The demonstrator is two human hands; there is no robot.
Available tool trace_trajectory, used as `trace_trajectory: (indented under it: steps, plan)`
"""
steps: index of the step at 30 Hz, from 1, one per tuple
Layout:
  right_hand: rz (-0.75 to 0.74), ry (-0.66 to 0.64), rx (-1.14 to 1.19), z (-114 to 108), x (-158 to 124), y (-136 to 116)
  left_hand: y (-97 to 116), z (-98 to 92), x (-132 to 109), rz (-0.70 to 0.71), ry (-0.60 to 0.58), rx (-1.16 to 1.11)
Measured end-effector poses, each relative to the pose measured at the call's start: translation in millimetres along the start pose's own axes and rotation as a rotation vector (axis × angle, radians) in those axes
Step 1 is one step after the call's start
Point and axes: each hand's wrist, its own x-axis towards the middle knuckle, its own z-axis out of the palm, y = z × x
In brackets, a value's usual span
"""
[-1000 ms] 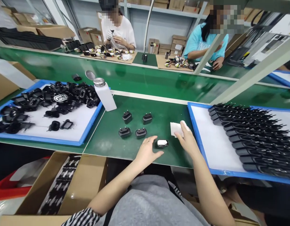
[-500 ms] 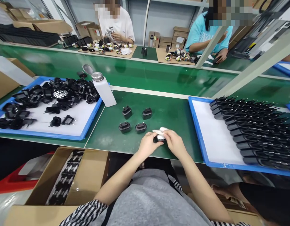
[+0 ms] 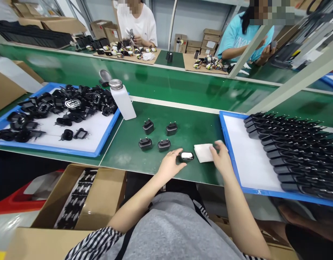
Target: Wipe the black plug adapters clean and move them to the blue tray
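Note:
My left hand (image 3: pixel 169 164) rests on the green mat (image 3: pixel 193 124), its fingertips pinched on a small black plug with a shiny face (image 3: pixel 187 156). Just right of that plug a white cloth (image 3: pixel 203 153) lies flat. My right hand (image 3: pixel 222 157) holds the cloth's right edge with curled fingers, close to the blue rim of the right tray. Beyond my left hand, several black plugs (image 3: pixel 164 145) stand on the mat, prongs up.
A white bottle (image 3: pixel 123 100) stands by the left blue tray (image 3: pixel 82 150), which holds a loose heap of black parts. The right blue tray (image 3: pixel 232 151) carries rows of black plugs. Open cardboard boxes (image 3: pixel 101 198) sit below the table. Two people work across the conveyor.
Half a second ago both hands met over the shiny plug with the cloth. Now my right hand has drawn away to the right and the cloth lies flat beside the plug.

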Motion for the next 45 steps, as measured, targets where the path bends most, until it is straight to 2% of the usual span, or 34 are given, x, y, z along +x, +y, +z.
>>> trace_trajectory:
  steps: [2,5,6,7,10,14,15,18,20,21,23,24,26,27,29,31,32,34,36,37,38,41,42,43,45]
  plan:
    - [-0.116,-0.058,-0.124,-1,-1,-11,-2,-10.7,-14,0.052,0.109,0.046]
    - [-0.182,-0.471,-0.125,3,-9,-25,-17,-35.9,-35,0.047,0.352,0.12]
    - [-0.196,-0.574,-0.124,7,-12,-29,-25,-46.4,-40,0.009,0.427,0.14]
    - [-0.217,-0.622,-0.133,12,-15,-33,-35,-57.8,-43,-0.043,0.489,0.161]
    - [-0.305,-0.602,-0.146,32,-20,-43,-67,-100.1,-45,-0.227,0.63,0.243]
    - [-0.415,-0.649,-0.104,56,-22,-52,-108,-174.8,-33,-0.533,0.842,0.44]
    - [-0.427,-0.653,-0.098,60,-21,-53,-117,-192.8,-29,-0.596,0.831,0.478]
    - [-0.405,-0.647,-0.091,64,-21,-51,-139,-232.1,-17,-0.693,0.59,0.488]
    - [-0.372,-0.642,-0.089,62,-21,-48,-147,-243.3,-12,-0.721,0.475,0.468]
    - [-0.361,-0.623,-0.09,60,-21,-47,-147,-244.9,-12,-0.728,0.464,0.467]
    - [-0.364,-0.526,-0.104,53,-22,-47,-138,-241.0,-15,-0.697,0.517,0.419]
    - [-0.383,-0.453,-0.109,49,-24,-49,-128,-235.4,-19,-0.644,0.554,0.327]
    - [-0.463,-0.326,-0.099,41,-30,-57,-98,-216.1,-27,-0.471,0.573,0.003]
    - [-0.523,-0.292,-0.082,37,-34,-63,-79,-202.5,-30,-0.373,0.524,-0.2]
    - [-0.675,-0.308,-0.056,32,-43,-75,-41,-168.7,-36,-0.243,0.247,-0.467]
    - [-0.832,-0.381,-0.065,28,-53,-83,-9,-131.6,-40,-0.2,-0.096,-0.604]
    - [-0.894,-0.41,-0.08,26,-57,-84,3,-114.1,-40,-0.185,-0.229,-0.655]
    - [-0.959,-0.418,-0.116,22,-62,-82,15,-86.1,-38,-0.179,-0.408,-0.741]
    - [-0.944,-0.382,-0.144,17,-62,-75,14,-71.3,-34,-0.201,-0.48,-0.781]
    - [-0.914,-0.364,-0.143,16,-59,-71,11,-68.7,-33,-0.217,-0.459,-0.767]
    - [-0.875,-0.346,-0.121,16,-55,-67,6,-68.4,-32,-0.233,-0.389,-0.717]
    - [-0.737,-0.315,0.016,27,-39,-57,-7,-70.8,-32,-0.277,-0.023,-0.383]
    - [-0.7,-0.312,0.056,33,-33,-56,-10,-69.7,-32,-0.277,0.068,-0.259]
    - [-0.673,-0.314,0.082,40,-28,-55,-12,-67.0,-32,-0.266,0.113,-0.159]
    - [-0.651,-0.331,0.091,54,-22,-55,-14,-57.7,-30,-0.215,0.119,-0.049]
